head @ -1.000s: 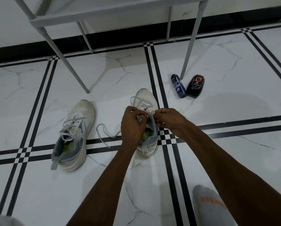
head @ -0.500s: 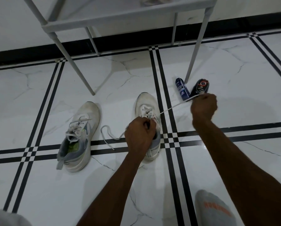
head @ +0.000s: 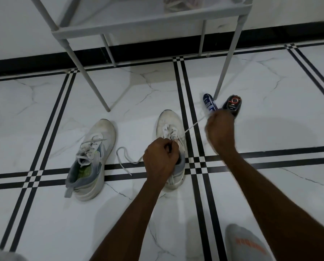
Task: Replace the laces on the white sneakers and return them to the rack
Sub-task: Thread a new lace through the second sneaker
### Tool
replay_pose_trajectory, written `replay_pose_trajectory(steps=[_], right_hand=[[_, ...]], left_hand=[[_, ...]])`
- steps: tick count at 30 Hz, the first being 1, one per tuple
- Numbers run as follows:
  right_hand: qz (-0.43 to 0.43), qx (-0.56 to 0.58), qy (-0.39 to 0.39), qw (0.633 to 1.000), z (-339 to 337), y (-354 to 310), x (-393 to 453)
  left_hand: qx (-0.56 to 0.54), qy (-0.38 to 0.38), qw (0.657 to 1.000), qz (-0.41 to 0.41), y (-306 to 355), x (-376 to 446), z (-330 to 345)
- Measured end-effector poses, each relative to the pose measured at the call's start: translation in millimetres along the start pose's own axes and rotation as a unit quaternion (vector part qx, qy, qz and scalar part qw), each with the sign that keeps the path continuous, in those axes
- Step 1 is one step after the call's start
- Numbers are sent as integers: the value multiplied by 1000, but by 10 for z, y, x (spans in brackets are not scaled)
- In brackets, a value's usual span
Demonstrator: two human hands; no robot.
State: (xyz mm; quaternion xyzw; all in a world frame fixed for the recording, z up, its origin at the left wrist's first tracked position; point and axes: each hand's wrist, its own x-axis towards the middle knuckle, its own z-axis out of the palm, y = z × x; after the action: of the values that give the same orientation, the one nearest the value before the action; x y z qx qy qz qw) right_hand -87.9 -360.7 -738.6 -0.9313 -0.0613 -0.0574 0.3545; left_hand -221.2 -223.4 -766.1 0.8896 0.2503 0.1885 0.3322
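Nearest the camera, a grey sock (head: 249, 245) with orange lettering covers a foot at the lower right, resting on the white marble-patterned floor (head: 44, 223) with its black double stripes. Both forearms reach forward over the floor. The left hand (head: 162, 159), fingers curled, grips the tongue and upper eyelets of the right-hand white sneaker (head: 169, 127), covering its collar. The right hand (head: 220, 129) is held apart from the left, farther out and to the right, fingers closed on one end of the white lace (head: 193, 126), which runs taut and diagonally from the eyelets to that hand. The other end of the lace (head: 125, 159) lies slack in a loop on the floor between the two shoes. This sneaker stands upright, long axis running near to far, toe pointing away toward the rack. The left-hand white sneaker (head: 93, 157), well apart to the left, is laced, shows a green insole and a grey heel, and lies with its toe pointing away and slightly right. Beyond the right hand, a blue spray can (head: 209, 101) and a black shoe-polish bottle (head: 232, 104) lie side by side beside a leg of the grey rack (head: 138, 25). Farthest is a black skirting (head: 35, 60) along the wall.
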Motion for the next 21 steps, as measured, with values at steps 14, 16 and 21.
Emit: replay_pose_trajectory(steps=[14,16,21], right_hand=[[-159,0,-190,969,336,-18,-386],[-112,-120,-142,976,224,52,-314],[-22,-262,-160,952,23,242,-350]], left_hand=[[-14,3,1000,-10,-38,9,1],[-9,-1,1000,-7,-16,12,-5],[-9,-2,1000,5,-13,-2,-27]])
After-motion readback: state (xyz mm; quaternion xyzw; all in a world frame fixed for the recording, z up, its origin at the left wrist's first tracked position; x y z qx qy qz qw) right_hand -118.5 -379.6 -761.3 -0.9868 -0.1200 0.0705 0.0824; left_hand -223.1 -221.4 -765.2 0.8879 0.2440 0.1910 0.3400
